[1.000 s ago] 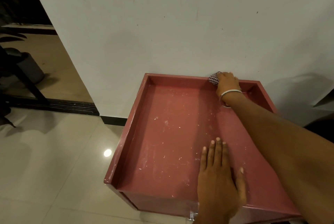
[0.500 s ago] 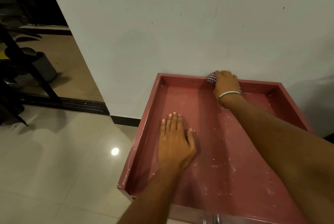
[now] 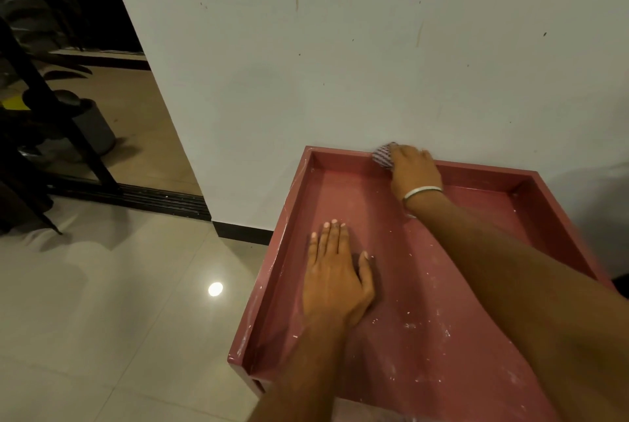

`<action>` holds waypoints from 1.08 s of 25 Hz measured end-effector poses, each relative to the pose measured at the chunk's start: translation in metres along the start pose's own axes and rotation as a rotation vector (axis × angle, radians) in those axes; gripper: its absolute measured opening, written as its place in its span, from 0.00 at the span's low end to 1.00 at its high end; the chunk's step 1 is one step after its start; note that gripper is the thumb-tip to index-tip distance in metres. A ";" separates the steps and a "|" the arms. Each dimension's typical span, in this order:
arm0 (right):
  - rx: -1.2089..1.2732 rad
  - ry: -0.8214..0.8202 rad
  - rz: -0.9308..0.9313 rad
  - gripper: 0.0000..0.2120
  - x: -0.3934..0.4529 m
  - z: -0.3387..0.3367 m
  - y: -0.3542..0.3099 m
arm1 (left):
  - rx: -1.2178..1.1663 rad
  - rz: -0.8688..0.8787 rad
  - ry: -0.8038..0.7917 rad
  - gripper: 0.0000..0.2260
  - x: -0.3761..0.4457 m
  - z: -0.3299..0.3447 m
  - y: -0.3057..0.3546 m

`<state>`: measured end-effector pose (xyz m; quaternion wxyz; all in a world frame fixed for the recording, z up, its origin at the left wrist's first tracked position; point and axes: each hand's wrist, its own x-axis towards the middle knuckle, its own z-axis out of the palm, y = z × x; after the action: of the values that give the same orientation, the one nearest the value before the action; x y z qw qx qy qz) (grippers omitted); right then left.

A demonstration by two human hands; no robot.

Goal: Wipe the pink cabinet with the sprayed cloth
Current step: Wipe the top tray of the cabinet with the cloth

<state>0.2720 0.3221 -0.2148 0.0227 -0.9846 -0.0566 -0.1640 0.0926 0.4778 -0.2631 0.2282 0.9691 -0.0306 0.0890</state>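
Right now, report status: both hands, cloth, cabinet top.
Left hand flat on the pink cabinet's recessed top. Right hand grips the checked cloth at the back rim. White specks remain; nothing blocking.

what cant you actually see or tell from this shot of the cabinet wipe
Head view only:
- Most of the cloth: covered by the right hand.
- Whether the cloth is damp: not visible.
- Pink cabinet front and near right corner: cut off by the bottom edge and the right forearm.
- Surface under the left hand: hidden.

Dim warm indoor light, lamp glare (image 3: pixel 215 289) on glossy floor (image 3: pixel 102 319), wide-angle edge bending
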 end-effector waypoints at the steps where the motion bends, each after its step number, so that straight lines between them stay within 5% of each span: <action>1: -0.018 -0.001 0.038 0.24 -0.004 -0.001 0.011 | 0.006 0.002 0.000 0.34 0.000 0.000 0.000; 5: 0.067 -0.042 0.154 0.26 -0.003 -0.004 0.002 | 0.011 -0.003 0.004 0.33 0.000 0.001 0.000; 13: 0.160 -0.059 -0.046 0.25 0.028 0.007 -0.113 | -0.015 0.016 -0.012 0.33 0.003 0.005 -0.003; 21: 0.074 0.019 0.028 0.25 0.013 0.009 -0.060 | -0.044 0.000 0.017 0.29 0.002 0.003 -0.001; 27: 0.286 -0.033 -0.039 0.29 0.025 0.011 -0.107 | -0.048 0.020 -0.002 0.32 0.001 0.002 -0.002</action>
<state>0.2863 0.4315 -0.2147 0.1586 -0.9726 -0.0989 -0.1385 0.0946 0.4784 -0.2657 0.2505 0.9630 -0.0429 0.0894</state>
